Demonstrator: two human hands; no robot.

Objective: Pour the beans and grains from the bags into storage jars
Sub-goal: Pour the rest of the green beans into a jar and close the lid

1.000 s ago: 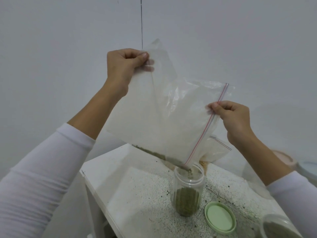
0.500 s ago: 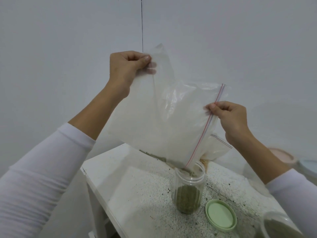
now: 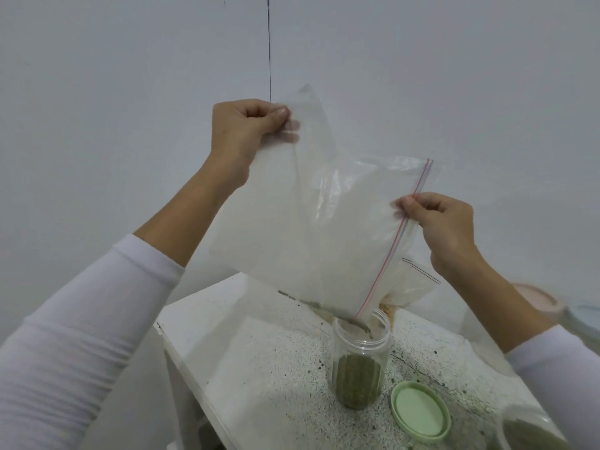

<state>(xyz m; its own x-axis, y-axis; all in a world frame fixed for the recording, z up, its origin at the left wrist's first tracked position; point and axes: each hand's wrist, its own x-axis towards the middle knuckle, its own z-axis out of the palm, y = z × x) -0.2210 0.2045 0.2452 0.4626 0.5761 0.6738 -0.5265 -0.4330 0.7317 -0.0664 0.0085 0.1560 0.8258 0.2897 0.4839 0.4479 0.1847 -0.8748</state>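
Note:
A clear zip bag (image 3: 311, 222) with a red seal strip hangs tilted above the table, its lower corner dipping into the mouth of a clear jar (image 3: 358, 362). My left hand (image 3: 242, 125) pinches the bag's raised bottom corner. My right hand (image 3: 436, 222) pinches the bag's mouth edge at the seal strip. A thin line of green beans lies along the bag's low edge. The jar stands upright, roughly half full of green beans.
A green lid (image 3: 420, 409) lies flat right of the jar on the speckled white table (image 3: 259, 368). Another jar holding green beans (image 3: 526, 430) shows at the bottom right. A second bag (image 3: 409, 284) sits behind; a pink lid (image 3: 535, 300) lies far right.
The bag has sunk slightly and fewer beans lie along its low edge; the bean level in the jar has risen a little. Both hands keep their grips.

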